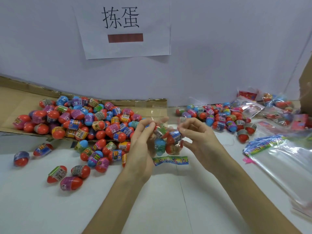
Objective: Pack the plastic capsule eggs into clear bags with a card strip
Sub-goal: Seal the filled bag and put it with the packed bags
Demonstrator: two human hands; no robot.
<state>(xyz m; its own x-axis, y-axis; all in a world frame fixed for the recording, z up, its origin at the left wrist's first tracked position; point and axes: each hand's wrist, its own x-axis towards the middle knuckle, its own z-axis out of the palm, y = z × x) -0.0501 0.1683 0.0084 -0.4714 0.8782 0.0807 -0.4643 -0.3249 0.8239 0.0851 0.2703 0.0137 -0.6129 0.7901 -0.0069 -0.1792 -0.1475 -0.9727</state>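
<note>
A clear bag (pixel 166 141) with several capsule eggs inside hangs between my two hands above the table's middle. Its colourful card strip (pixel 170 160) lies at the bottom end. My left hand (pixel 143 141) pinches the bag's upper left side. On the upper right side, my right hand (pixel 199 137) pinches the film next to a blue-labelled egg (pixel 175 136). A big heap of red and blue capsule eggs (pixel 81 120) spills from a flattened cardboard sheet (pixel 15 98) on the left.
A smaller heap of eggs (pixel 224 119) lies at the right back. Filled bags (pixel 273 105) sit at the far right, with a stack of empty clear bags with card strips (pixel 283 159) in front. A paper sign (pixel 125 26) hangs on the wall.
</note>
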